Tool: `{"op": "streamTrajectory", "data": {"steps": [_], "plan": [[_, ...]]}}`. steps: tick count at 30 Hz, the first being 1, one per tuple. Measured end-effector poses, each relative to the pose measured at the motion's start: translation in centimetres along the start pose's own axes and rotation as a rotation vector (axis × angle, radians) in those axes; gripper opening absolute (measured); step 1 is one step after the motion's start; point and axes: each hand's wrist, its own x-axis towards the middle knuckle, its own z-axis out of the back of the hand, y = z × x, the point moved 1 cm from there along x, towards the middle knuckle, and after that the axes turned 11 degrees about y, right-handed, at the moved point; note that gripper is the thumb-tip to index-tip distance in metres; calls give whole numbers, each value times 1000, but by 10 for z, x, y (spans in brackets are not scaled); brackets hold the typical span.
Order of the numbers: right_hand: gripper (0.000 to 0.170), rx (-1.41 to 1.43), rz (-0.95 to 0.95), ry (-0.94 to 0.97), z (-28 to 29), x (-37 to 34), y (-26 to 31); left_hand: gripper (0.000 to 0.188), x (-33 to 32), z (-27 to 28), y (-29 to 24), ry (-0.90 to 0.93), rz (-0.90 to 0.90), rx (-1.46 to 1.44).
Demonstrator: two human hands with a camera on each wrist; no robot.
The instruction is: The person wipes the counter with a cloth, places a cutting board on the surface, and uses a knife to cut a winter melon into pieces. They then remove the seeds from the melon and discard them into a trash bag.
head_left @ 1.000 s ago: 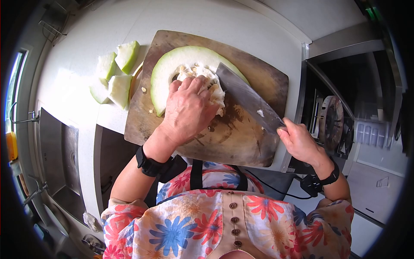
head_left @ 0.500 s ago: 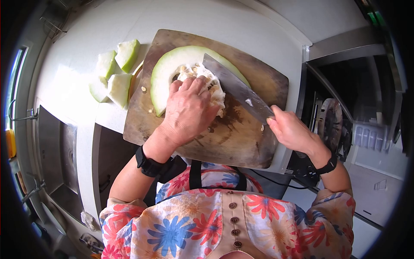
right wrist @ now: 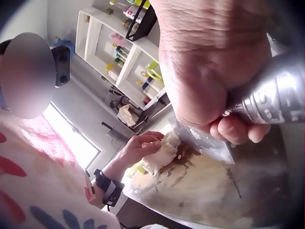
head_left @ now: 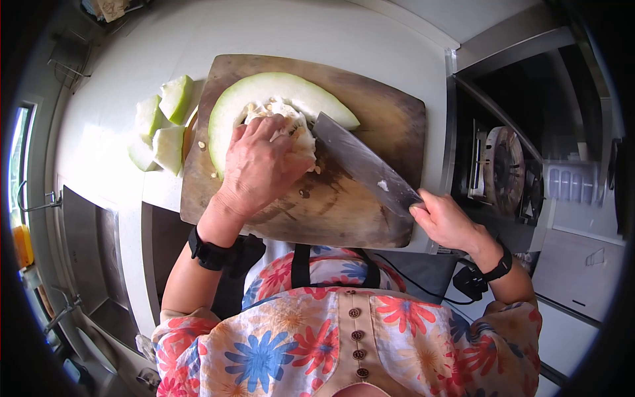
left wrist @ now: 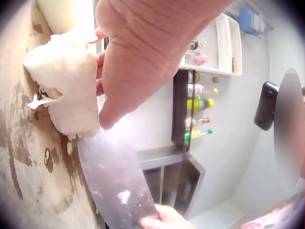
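Observation:
A thick curved slice of winter melon (head_left: 291,85), white with a pale green rind, lies on the wooden cutting board (head_left: 390,145). Its seedy white pith (head_left: 303,140) fills the hollow of the curve. My left hand (head_left: 258,159) grips this pith from above, fingers curled over it; in the left wrist view the pith is a ragged white chunk (left wrist: 66,81). My right hand (head_left: 446,221) holds a cleaver (head_left: 364,162) by its metal handle (right wrist: 281,93). The broad blade slants toward the melon, its tip close beside the pith, with a white scrap stuck on its side.
Several cut melon pieces (head_left: 169,147) sit on the white counter left of the board. A few loose seeds (head_left: 202,144) lie on the board. A sink (head_left: 99,251) is at the left, a gas stove (head_left: 506,172) at the right. Bottles (left wrist: 202,104) stand on a wall shelf.
The cleaver first went left over the melon slice, then came back right and nearer to me, its tip now beside the pith. My left hand keeps its grip. The head view has shifted slightly.

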Motion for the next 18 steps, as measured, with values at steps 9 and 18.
{"op": "streamTrajectory", "data": {"steps": [9,18], "plan": [[17,281,-9,-199,-15,-35,-35,32,6,27,41,-196,262,162],[22,185,23,-247,20,13,-61,59,-18,25,82,65,612,-274]]}}
